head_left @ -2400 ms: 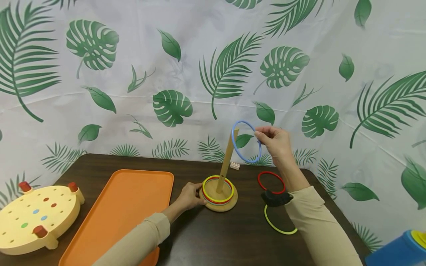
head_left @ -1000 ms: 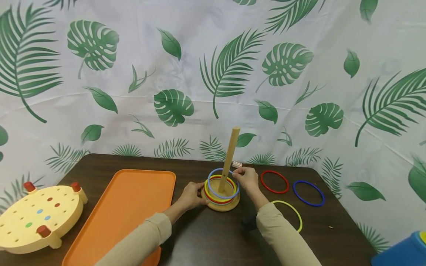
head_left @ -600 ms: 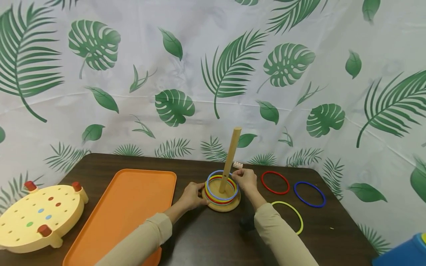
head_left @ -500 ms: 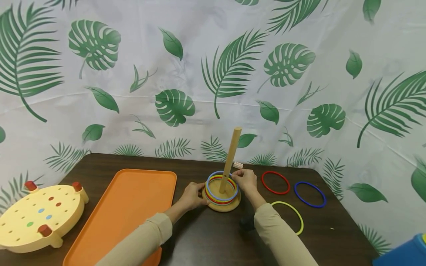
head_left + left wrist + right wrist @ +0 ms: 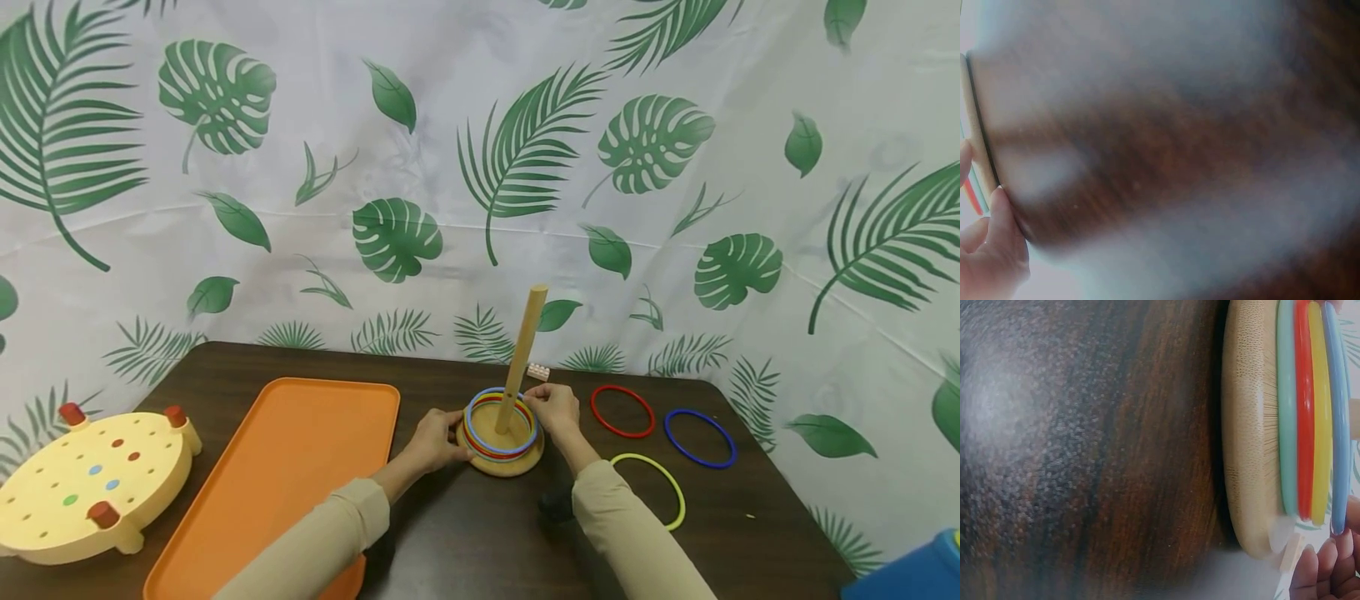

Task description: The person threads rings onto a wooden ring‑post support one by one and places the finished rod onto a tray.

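Note:
A wooden ring stand [image 5: 522,358] has an upright post on a round base [image 5: 1244,425]. Over the base lie a mint green ring [image 5: 1286,425], a red ring [image 5: 1304,425] and a yellow ring [image 5: 1319,425], stacked around the post. On top is a light blue ring [image 5: 1339,425], slightly above the yellow one at its near end in the right wrist view. My right hand [image 5: 557,410] pinches that blue ring at its right side. With thumb and fingers, my left hand [image 5: 433,442] grips the base's left edge; the left wrist view shows fingers [image 5: 1000,219] against it.
Right of the stand lie a red ring [image 5: 636,437], a dark blue ring [image 5: 712,466] and a yellow-green ring [image 5: 682,504]. An orange tray [image 5: 285,467] and a cream pegboard [image 5: 45,508] stand left. A small pale brick [image 5: 537,372] sits behind; a blue container [image 5: 907,571] is bottom right.
My right hand has brought the light blue ring from beside the post's top down around it, onto the stack. It sank slightly further in the last second. My left hand stays on the base.

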`<state>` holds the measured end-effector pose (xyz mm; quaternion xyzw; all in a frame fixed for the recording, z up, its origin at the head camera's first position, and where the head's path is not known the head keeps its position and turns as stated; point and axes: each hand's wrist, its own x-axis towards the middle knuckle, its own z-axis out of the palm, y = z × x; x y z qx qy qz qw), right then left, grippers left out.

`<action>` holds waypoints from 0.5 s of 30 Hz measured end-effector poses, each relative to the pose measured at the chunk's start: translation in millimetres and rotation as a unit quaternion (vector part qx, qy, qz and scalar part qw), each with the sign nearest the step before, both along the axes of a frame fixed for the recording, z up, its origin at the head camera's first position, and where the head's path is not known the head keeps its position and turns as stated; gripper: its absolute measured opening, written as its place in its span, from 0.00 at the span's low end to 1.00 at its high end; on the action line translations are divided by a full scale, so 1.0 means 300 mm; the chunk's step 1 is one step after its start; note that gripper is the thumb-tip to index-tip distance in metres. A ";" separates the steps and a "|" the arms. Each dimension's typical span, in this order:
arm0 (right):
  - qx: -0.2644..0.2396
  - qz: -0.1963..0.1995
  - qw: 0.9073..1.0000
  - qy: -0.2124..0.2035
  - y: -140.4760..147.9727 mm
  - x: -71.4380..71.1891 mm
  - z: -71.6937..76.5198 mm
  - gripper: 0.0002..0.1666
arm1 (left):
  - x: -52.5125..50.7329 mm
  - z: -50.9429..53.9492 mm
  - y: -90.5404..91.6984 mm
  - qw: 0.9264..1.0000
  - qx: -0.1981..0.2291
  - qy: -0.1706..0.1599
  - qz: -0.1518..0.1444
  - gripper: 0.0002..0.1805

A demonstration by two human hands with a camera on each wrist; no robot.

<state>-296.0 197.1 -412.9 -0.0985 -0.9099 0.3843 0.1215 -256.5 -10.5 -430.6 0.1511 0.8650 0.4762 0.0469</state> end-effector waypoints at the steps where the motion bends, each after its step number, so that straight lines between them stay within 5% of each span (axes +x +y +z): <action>1: -0.001 0.001 1.000 -0.001 0.001 0.000 -0.002 0.05 | 0.000 -0.001 0.000 1.000 0.000 0.000 0.001 0.38; 15: -0.016 -0.004 1.000 0.000 0.000 -0.009 -0.024 0.05 | -0.003 -0.002 0.001 1.000 -0.004 0.007 0.004 0.37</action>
